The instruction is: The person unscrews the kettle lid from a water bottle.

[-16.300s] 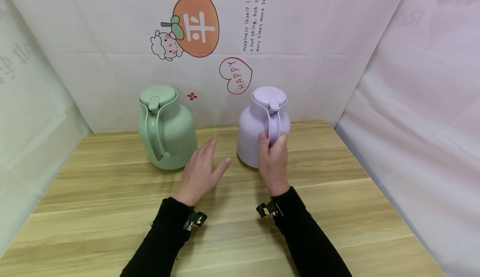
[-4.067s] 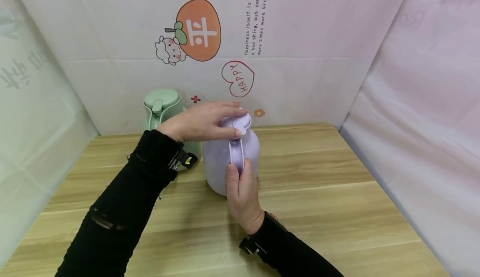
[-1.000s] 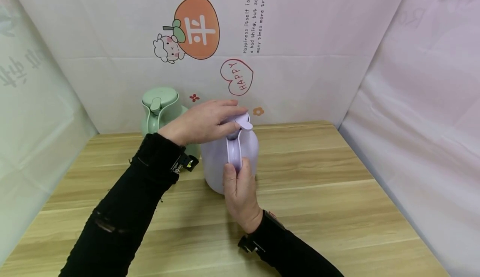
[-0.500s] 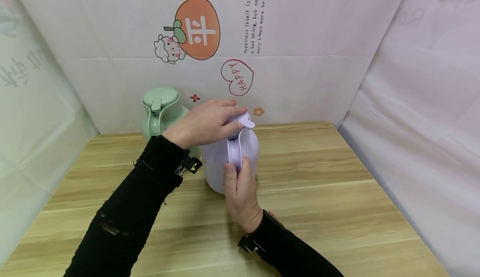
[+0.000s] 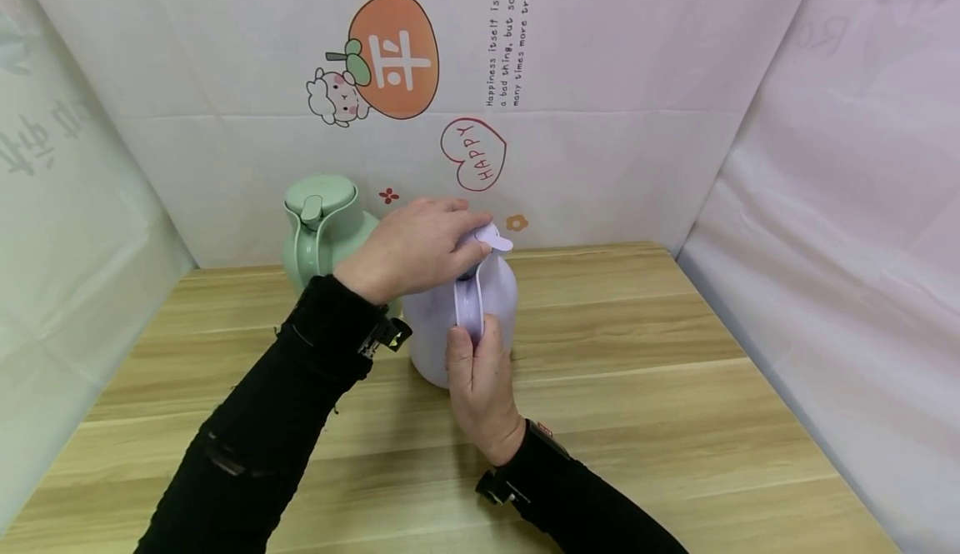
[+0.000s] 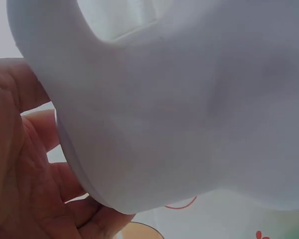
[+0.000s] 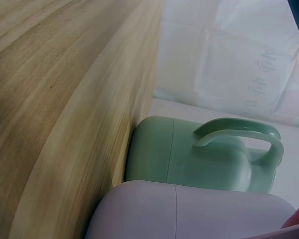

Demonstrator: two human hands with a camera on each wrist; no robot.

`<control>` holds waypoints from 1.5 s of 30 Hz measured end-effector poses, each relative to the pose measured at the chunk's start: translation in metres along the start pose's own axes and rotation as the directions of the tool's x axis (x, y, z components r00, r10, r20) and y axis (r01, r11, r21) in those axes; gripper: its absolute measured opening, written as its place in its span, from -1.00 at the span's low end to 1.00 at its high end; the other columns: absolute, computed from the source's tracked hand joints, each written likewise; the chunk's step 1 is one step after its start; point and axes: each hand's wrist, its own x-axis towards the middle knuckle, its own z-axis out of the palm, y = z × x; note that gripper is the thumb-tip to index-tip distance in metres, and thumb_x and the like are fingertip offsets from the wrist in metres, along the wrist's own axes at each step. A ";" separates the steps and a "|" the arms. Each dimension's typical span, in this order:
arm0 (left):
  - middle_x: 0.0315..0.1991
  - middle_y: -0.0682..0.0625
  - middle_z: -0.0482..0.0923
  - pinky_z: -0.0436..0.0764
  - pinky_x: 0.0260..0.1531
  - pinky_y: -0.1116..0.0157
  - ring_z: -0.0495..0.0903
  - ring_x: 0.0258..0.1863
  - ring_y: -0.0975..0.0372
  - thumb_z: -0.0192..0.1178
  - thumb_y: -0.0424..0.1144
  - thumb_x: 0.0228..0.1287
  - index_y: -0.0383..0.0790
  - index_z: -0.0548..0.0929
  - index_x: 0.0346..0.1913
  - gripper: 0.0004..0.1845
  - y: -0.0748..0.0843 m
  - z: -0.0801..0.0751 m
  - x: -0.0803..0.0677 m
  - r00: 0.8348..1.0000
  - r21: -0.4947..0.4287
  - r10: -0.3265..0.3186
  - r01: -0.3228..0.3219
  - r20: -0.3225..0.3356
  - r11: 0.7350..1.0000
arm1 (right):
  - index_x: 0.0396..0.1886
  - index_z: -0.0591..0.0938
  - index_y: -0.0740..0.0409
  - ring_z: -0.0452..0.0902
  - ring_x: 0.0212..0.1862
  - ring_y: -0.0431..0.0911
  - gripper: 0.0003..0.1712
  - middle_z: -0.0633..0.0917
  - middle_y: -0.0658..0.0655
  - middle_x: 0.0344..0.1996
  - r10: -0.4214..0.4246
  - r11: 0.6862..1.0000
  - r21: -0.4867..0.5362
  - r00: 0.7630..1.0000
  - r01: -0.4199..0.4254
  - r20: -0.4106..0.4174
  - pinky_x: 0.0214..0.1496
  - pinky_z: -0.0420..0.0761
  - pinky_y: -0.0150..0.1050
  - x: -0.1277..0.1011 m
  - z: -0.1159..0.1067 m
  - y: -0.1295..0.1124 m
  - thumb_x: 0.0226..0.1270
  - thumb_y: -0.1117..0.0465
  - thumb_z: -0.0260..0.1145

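lid (image 5: pixel 487 240): turned further rightward | left hand (image 5: pixel 408 246): wrist swung nearer

The head view looks forward and down from above the table (image 5: pixel 637 387), taking in both jugs at mid-frame. The left wrist view sits very close under the lilac jug (image 6: pixel 189 109), which fills most of its frame. The right wrist view lies low along the table (image 7: pixel 50 99), turned sideways, and shares the lilac jug (image 7: pixel 189 214) and green jug (image 7: pixel 189 159) with the head view.
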 end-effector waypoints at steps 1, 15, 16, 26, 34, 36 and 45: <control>0.34 -0.19 0.59 0.43 0.41 0.00 0.53 0.38 -0.02 0.07 0.04 0.56 -0.11 0.60 0.40 -0.49 0.001 0.000 0.000 1.000 0.007 0.000 0.000 -0.008 1.000 | -0.13 0.40 0.24 0.45 -0.51 -0.23 -0.79 0.52 0.03 -0.56 0.001 1.000 0.003 1.000 -0.001 0.000 -0.45 0.48 -0.38 0.000 0.000 0.000 0.69 0.17 0.06; 0.23 -0.15 0.66 0.52 0.29 0.00 0.64 0.20 -0.01 0.08 0.09 0.56 -0.11 0.61 0.39 -0.47 0.003 0.007 -0.003 0.996 0.041 -0.010 0.013 -0.091 0.999 | -0.11 0.41 0.24 0.46 -0.50 -0.22 -0.73 0.54 0.02 -0.55 -0.018 1.000 -0.022 1.000 0.018 0.000 -0.46 0.48 -0.37 0.000 0.000 0.003 0.71 0.09 0.03; 0.25 -0.15 0.65 0.52 0.29 -0.01 0.63 0.23 -0.01 0.09 0.11 0.56 -0.11 0.60 0.39 -0.46 0.002 0.007 -0.003 0.996 0.028 -0.015 0.017 -0.090 0.999 | -0.11 0.41 0.24 0.46 -0.51 -0.22 -0.73 0.54 0.03 -0.55 -0.024 0.999 -0.022 1.000 0.024 0.000 -0.46 0.48 -0.37 0.000 0.000 0.003 0.71 0.09 0.02; 0.52 -0.23 0.37 0.33 0.49 -0.05 0.35 0.52 -0.06 0.05 0.09 0.55 -0.15 0.45 0.52 -0.38 -0.012 0.000 -0.004 0.999 -0.119 0.032 -0.035 -0.028 0.992 | -0.09 0.41 0.24 0.46 -0.50 -0.22 -0.74 0.55 0.02 -0.53 -0.026 0.999 -0.039 1.000 0.026 0.007 -0.45 0.48 -0.36 0.000 0.000 0.002 0.71 0.10 0.01; 0.51 -0.17 0.40 0.33 0.49 -0.02 0.36 0.53 0.01 0.04 -0.03 0.53 -0.11 0.53 0.46 -0.46 -0.018 -0.005 -0.005 0.991 -0.131 0.129 -0.124 0.032 0.984 | -0.11 0.42 0.22 0.47 -0.50 -0.22 -0.73 0.55 0.02 -0.53 -0.022 0.999 -0.035 1.000 0.022 -0.003 -0.45 0.49 -0.37 -0.001 0.000 0.002 0.71 0.09 0.02; 0.49 -0.18 0.42 0.35 0.48 -0.02 0.38 0.51 0.01 0.05 -0.05 0.54 -0.11 0.55 0.45 -0.48 -0.018 -0.005 -0.005 0.990 -0.123 0.139 -0.134 0.037 0.983 | -0.12 0.41 0.22 0.47 -0.50 -0.22 -0.75 0.54 0.02 -0.53 -0.020 0.999 -0.025 1.000 0.020 0.002 -0.46 0.49 -0.37 -0.001 0.000 0.002 0.71 0.11 0.03; 0.45 -0.20 0.47 0.36 0.47 -0.03 0.41 0.49 0.00 0.11 -0.09 0.55 -0.14 0.56 0.44 -0.51 -0.018 -0.005 -0.004 0.989 -0.126 0.145 -0.138 0.044 0.982 | -0.11 0.40 0.23 0.46 -0.50 -0.22 -0.72 0.54 0.02 -0.54 -0.015 0.999 -0.033 1.000 0.015 0.002 -0.46 0.48 -0.37 -0.001 -0.001 0.002 0.71 0.09 0.02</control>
